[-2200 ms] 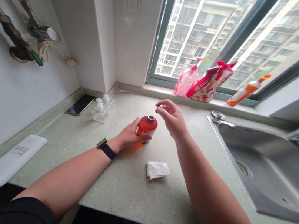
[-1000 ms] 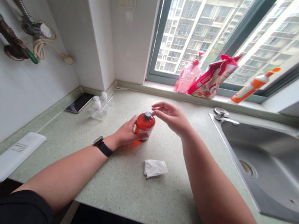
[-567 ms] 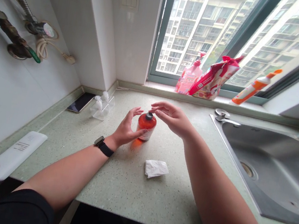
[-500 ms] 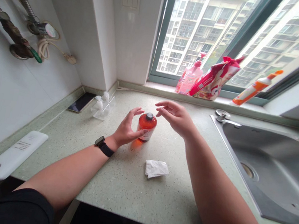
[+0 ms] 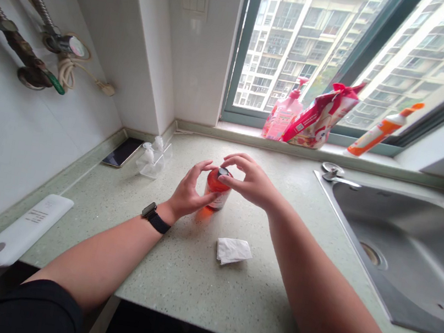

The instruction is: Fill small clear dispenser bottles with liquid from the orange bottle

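An orange-red bottle (image 5: pixel 217 187) with a pale label stands upright on the counter, closed by a dark cap (image 5: pixel 223 172). My left hand (image 5: pixel 190 190), with a black watch on its wrist, is wrapped round the bottle's left side, thumb across the front. From the right, my right hand (image 5: pixel 248 179) reaches over the top, thumb and fingers round the cap. Nearer to me lies a folded white tissue (image 5: pixel 233 251). Back left are small clear pump bottles in a clear holder (image 5: pixel 152 166), beside a dark phone (image 5: pixel 123 152).
A steel sink (image 5: pixel 416 234) is set into the counter (image 5: pixel 170 287) on the right. At the left edge lies a white power bank (image 5: pixel 24 229) with a cable. On the windowsill stand a pink pump bottle (image 5: pixel 284 117), a red bag (image 5: pixel 321 117) and an orange-white bottle (image 5: pixel 381 132).
My right hand has moved left and closed round the bottle's cap. My left hand stays at the bottle's side.
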{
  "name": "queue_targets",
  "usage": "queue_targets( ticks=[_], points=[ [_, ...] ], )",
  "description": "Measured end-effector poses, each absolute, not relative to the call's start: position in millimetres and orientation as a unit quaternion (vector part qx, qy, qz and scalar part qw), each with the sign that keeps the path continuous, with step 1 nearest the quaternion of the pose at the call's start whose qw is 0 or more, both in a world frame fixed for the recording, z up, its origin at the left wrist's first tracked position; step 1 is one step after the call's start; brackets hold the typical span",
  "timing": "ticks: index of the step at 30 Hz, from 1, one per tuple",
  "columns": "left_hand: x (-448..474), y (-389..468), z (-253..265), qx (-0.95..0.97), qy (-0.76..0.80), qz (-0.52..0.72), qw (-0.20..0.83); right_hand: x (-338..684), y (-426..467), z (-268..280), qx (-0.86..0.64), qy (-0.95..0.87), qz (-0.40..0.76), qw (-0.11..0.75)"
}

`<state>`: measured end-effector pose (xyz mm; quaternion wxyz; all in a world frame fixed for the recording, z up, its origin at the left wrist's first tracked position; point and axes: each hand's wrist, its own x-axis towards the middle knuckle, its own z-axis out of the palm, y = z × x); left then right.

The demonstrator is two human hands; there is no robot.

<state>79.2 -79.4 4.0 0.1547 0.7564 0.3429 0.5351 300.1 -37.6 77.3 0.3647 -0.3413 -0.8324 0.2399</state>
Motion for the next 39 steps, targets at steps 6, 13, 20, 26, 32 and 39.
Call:
queue_targets(
  ticks=[6,13,20,26,32,39],
  points=[
    [79,-80,5,0.753,0.353,0.533,0.155,301,-36,77,-0.330,-0.839,0.243,0.357],
    [79,-80,4,0.753,0.350,0.533,0.160,302,-35,77,-0.296,-0.853,0.250,0.349],
    [78,-80,6,0.747,0.370,0.509,0.215,298,-36,76,-0.311,-0.857,0.194,0.361],
    [80,-82,10,0.731,0.399,0.506,0.225,287,-42,75,-0.330,-0.862,0.098,0.372],
    [79,-85,17,0.722,0.411,0.526,0.181,284,-48,76,-0.316,-0.861,0.122,0.380],
    [54,-66,25,0.662,0.449,0.594,0.085,293,-41,74,-0.362,-0.845,0.131,0.371]
  ],
)
